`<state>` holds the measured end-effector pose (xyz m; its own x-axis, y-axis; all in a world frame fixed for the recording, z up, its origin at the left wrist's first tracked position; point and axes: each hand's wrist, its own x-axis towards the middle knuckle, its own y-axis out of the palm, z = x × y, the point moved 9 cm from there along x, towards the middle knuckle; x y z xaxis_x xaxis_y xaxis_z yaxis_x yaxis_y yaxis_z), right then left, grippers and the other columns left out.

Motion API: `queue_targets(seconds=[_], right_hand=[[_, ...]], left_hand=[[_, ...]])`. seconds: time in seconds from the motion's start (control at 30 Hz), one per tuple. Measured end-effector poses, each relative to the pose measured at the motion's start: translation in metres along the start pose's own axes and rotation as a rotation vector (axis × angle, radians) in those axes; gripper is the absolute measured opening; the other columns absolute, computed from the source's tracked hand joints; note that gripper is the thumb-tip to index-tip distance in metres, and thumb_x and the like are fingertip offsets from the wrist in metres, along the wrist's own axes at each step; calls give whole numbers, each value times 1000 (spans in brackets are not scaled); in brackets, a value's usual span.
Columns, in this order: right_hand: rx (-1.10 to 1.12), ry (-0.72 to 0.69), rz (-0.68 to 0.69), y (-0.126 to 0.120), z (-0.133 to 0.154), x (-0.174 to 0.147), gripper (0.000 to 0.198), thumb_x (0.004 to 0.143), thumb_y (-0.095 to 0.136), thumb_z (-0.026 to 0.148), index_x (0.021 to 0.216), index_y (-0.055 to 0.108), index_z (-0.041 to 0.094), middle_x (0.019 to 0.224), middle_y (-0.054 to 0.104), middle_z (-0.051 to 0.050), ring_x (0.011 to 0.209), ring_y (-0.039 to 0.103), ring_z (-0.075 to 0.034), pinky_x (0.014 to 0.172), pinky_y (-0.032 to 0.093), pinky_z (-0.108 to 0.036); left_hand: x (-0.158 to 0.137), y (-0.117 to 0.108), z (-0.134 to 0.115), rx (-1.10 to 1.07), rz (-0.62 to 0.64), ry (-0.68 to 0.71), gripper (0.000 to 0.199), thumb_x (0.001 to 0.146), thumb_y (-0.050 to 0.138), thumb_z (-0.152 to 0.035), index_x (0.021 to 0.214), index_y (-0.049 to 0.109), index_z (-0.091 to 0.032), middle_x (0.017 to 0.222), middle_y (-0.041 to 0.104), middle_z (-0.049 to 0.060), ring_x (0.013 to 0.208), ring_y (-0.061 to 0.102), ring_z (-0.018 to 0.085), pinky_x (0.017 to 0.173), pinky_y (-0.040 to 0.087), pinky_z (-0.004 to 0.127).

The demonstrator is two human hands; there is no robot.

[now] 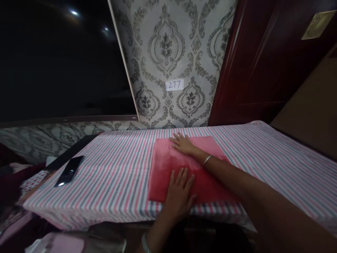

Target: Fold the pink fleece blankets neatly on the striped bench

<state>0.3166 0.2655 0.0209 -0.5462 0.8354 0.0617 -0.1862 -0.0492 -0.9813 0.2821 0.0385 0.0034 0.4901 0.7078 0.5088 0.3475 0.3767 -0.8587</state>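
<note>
A folded red and pink cloth [160, 165] lies flat on the striped tablecloth [113, 168], deeper red toward me and paler pink at the far side. My left hand [179, 191] rests on its near edge, fingers spread and pointing away from me. Farther up, my right hand [183, 144] lies flat near the cloth's far left corner, its fingers apart. The right forearm crosses over the cloth and hides part of its right side. Each wrist wears a bangle.
A dark phone [70, 171] lies at the table's left end. Behind the table hang a large television [63, 63] and a paper label reading 277 [174, 84] on patterned wallpaper. A dark red door [252, 63] stands at the back right. Blurred fabrics fill the lower left.
</note>
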Motion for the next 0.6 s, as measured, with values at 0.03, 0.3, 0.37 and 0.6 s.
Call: queue_targets(seconds=[0.03,0.3,0.37,0.6], right_hand=[[1,-62,-14,-4,15,-6,62,106,30,59,162,31,32,171,13,-6,157,5,-34,122,10,-64],[84,-527,175,21,112,-41,57,107,32,55,160,35,34,170,19,-2,158,6,-28,123,2,-62],[60,-485,189,27,108,-25,59,107,35,55,161,34,32,170,18,-3,158,5,-30,123,2,-63],[95,-285,204,32,77,45,61,106,33,59,162,31,34,171,16,-1,158,7,-30,123,7,-63]], left_hand=[[-2,-5,3,6,-24,-7,61,95,56,-34,153,43,-23,159,45,12,149,38,29,123,27,60],[-33,-8,22,210,-151,-140,58,91,62,-37,147,53,-27,155,50,13,146,38,36,122,15,68],[-37,-5,20,224,-150,-144,60,90,63,-35,149,51,-28,158,47,11,149,33,36,123,10,68],[-41,-2,17,204,-130,-155,61,87,63,-34,147,53,-29,160,44,10,150,32,36,123,14,67]])
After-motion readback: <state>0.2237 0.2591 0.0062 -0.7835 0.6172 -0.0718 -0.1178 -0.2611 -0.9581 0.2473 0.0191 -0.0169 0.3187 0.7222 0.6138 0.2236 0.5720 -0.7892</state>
